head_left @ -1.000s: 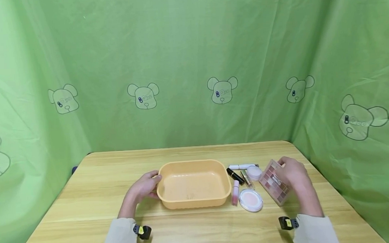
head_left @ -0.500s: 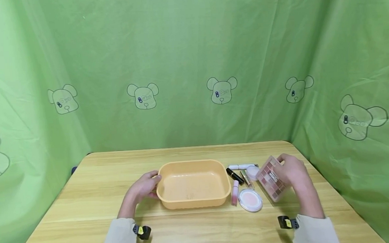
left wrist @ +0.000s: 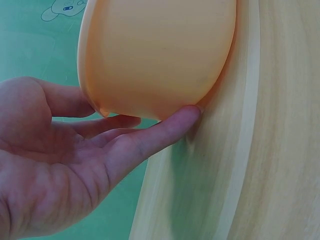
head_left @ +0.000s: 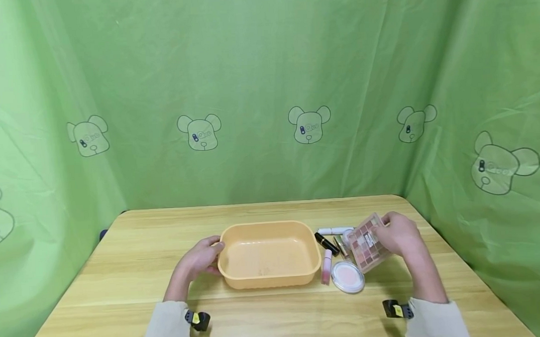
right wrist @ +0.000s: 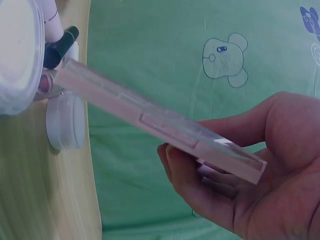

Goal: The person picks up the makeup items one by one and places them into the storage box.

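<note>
Right hand (right wrist: 282, 172), thumb and fingers pinching one flat rectangular case of pink plastic with a clear lid (right wrist: 169, 131), seen edge-on, tilted. Light wood-grain surface (right wrist: 62, 200), bearing: one round pale compact with clear rim (right wrist: 17, 55), cropped; one dark cylindrical tube (right wrist: 62, 46); one pale pink cylindrical tube (right wrist: 51, 20), cropped; one round white jar (right wrist: 65, 121), near the surface's visible edge. Beyond that edge: green cloth (right wrist: 150, 40) printed with outlined bear heads.

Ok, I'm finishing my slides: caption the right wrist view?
Right grip holding a pink makeup palette, with a round white jar on the wooden table.
</note>
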Available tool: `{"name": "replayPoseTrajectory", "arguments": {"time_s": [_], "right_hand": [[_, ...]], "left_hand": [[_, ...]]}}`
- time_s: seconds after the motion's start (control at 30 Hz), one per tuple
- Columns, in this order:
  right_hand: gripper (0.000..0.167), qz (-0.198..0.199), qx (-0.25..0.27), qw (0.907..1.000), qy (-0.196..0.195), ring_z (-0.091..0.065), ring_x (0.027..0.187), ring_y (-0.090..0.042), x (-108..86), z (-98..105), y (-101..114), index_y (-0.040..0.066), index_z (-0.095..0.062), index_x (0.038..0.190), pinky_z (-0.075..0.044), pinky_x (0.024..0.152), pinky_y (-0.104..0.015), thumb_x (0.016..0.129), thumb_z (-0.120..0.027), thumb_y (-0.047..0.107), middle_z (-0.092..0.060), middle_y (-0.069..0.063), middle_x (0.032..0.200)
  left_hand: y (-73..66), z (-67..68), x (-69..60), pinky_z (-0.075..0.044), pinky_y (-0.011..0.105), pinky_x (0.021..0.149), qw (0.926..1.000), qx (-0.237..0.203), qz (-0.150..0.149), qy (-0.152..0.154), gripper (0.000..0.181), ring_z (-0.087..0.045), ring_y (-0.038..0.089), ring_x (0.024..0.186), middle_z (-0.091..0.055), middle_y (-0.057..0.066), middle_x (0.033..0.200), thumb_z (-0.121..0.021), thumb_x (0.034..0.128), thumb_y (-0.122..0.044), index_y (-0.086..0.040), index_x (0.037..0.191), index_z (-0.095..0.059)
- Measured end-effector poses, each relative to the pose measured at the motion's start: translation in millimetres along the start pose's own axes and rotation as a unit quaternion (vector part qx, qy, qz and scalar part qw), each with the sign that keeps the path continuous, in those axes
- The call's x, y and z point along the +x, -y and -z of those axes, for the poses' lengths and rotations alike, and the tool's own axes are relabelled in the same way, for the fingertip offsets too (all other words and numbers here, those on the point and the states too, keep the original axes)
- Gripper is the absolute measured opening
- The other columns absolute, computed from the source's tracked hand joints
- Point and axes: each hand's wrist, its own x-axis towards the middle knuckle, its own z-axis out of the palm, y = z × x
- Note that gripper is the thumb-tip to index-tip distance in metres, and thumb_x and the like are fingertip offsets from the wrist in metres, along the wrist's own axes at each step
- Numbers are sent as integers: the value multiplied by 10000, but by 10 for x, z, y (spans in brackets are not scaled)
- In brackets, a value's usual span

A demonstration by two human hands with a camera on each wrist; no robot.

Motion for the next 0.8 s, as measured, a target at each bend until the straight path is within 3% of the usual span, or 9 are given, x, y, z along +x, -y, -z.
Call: {"name": "replayPoseTrajectory", "arguments": {"time_s": [0.23,0.43,0.8], "right_hand": [[431,103,469,9984,309,-628,804,-329,-16,-108,108,-191,-459,1251,-604,612,-394,979,-485,142,-607,-322,1008],[418,88,1202,9906,640,-651,642,-264,-38,-209,156,-188,-348,1320,-645,582,-424,1046,-424,118,-591,-291,931],[423,296,1544,9850,705,-672,556,-245,-23,-295,170,-126,-329,1376,-641,567,-474,1063,-448,132,-603,-247,871]], "left_hand": [[3,-12,11,-646,424,785,10000,-21,35,-53,513,-654,353,1154,-595,253,1349,-406,1087,-191,33,1544,-339],[0,-8,0,-646,430,789,10000,-35,5,-30,517,-646,378,1169,-584,267,1360,-400,1088,-189,38,1546,-329],[-5,3,9,-647,425,788,10000,-44,26,4,518,-645,381,1168,-583,281,1351,-395,1088,-193,42,1545,-325]]}}
